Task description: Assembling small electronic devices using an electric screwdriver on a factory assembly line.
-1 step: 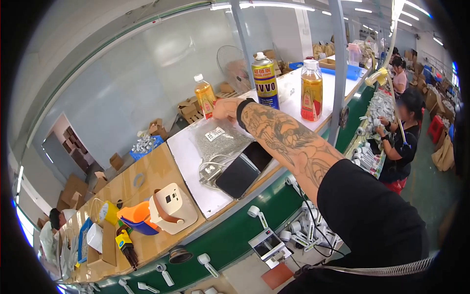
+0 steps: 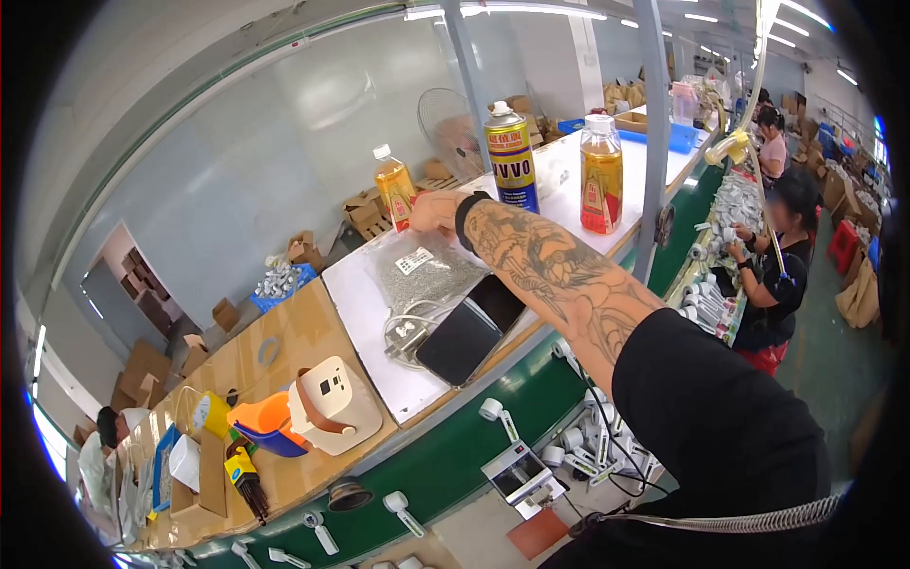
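Observation:
My right hand [image 2: 436,211] reaches across the bench from the right, wearing a black band at the wrist. Its fingers are curled closed at the far edge of a clear plastic bag [image 2: 445,277] filled with small grey metal-looking pieces; the fingertips are partly hidden. A white label [image 2: 414,261] is on the bag. Just beyond the hand stands a bottle of amber drink [image 2: 393,185] with a white cap. Nearer me, a dark smartphone [image 2: 460,343] and a coiled white cable [image 2: 403,332] lie against the bag. My left hand is out of view.
A spray can [image 2: 512,161] and a second amber bottle [image 2: 600,180] stand right of my hand, near a grey metal post [image 2: 654,142]. Left are a cream box with brown strap [image 2: 336,408] and hex keys [image 2: 248,484]. White handheld parts lie on the green conveyor [image 2: 445,441]. A co-worker [image 2: 777,275] works at right.

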The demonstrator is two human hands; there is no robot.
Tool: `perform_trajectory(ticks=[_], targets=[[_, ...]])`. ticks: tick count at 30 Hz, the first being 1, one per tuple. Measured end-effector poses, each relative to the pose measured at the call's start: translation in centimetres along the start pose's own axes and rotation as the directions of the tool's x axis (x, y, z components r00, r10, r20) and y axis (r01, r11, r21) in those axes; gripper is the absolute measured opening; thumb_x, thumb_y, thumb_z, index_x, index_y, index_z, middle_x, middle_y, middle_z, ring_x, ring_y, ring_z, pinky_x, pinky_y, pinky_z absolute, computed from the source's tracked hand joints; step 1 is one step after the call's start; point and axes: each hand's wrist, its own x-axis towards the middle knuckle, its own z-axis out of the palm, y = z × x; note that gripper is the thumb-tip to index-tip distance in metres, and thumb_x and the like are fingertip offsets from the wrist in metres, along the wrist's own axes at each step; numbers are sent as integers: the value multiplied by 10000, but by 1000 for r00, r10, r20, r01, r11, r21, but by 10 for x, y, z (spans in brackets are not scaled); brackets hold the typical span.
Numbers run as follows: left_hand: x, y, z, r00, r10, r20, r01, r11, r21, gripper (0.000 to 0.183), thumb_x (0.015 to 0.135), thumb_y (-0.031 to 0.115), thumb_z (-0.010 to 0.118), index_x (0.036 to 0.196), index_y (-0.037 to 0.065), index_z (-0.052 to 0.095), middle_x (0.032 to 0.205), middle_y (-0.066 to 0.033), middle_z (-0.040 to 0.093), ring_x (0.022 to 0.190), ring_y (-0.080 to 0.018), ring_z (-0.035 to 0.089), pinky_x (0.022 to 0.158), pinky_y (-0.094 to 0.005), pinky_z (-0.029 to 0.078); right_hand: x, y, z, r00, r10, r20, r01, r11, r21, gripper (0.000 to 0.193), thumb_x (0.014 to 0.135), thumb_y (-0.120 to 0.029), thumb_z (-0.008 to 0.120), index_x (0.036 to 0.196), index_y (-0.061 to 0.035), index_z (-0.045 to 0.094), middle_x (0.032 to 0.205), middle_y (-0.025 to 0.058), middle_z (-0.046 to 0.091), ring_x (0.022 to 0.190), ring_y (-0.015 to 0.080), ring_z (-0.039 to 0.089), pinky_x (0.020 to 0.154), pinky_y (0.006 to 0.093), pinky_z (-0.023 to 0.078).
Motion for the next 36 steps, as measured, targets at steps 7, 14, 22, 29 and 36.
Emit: perform_trajectory(ticks=[7,14,22,29,36], targets=[[20,-55,-24,900,356,-251,-307,928,212,464,1111,359,671,1380,-19,657,1033,-94,706,856,-172,611,756,-346,519,-7,-32,22,968,-124,-217,150,983,107,762,925,-632,733,1250,57,763,1157,293,766,988,346,783,868,462,611],[-30,-10,-46,985,-152,-84,154,988,15,490,1085,429,686,1343,13,677,1098,-120,724,958,-211,654,799,-359,528,28,-16,39,967,-91,-237,72,994,-87,642,1034,-520,562,1395,-13,718,1435,257,692,1356,387,663,1157,463,504],[-38,-20,-74,983,-180,-31,180,984,6,536,1073,455,700,1384,21,648,1107,-118,722,961,-216,656,798,-360,528,1,-55,28,793,-403,-457,346,915,-208,458,1074,-355,500,1149,15,760,1102,297,765,1049,472,743,943,532,585],[12,4,-76,989,-116,96,112,993,40,579,1063,477,713,1420,29,623,1115,-117,721,963,-220,658,798,-361,528,-4,-41,-27,578,-290,-763,467,884,17,484,1120,-346,447,1021,40,720,963,305,747,958,498,723,911,557,561],[-1,-20,-66,977,-153,148,156,988,-6,626,1053,499,725,1455,37,598,1123,-116,719,966,-224,659,798,-361,527,-101,-115,-69,329,-227,-917,648,760,45,513,1075,-381,488,931,46,733,909,313,727,889,541,702,870,587,565]])
